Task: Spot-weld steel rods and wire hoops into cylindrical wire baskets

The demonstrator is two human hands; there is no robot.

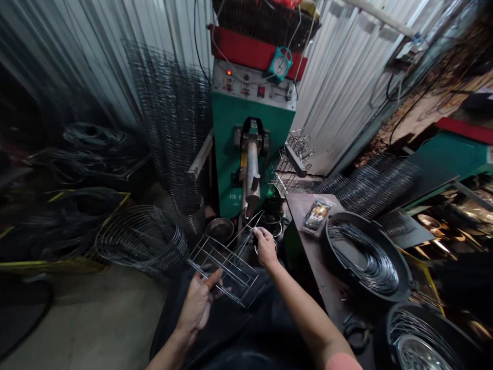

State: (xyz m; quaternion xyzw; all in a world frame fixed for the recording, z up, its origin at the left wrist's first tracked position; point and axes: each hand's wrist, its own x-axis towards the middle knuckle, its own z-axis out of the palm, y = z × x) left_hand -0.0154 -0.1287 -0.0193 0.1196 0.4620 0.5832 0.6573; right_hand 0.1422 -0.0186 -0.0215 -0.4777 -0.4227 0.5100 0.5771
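A flat rectangular grid of welded steel wire [223, 272] lies across my lap, tilted, with its far end reaching toward the machine. My left hand [198, 303] grips its near edge from below, fingers curled around the wires. My right hand [265, 246] closes on the wires at its far corner, just in front of the green spot-welding machine [250, 144]. Its silver electrode arm [252, 174] stands a little above and beyond the grid, not touching it. A small dark metal bowl [219, 229] sits just past the grid.
A dark round tub [364, 257] of coiled wire stands on the rusty steel bench [308, 231] to my right, and another tub [419, 334] sits nearer. Rolls of wire mesh [177, 113] lean against the corrugated wall. Coils lie on the floor at left.
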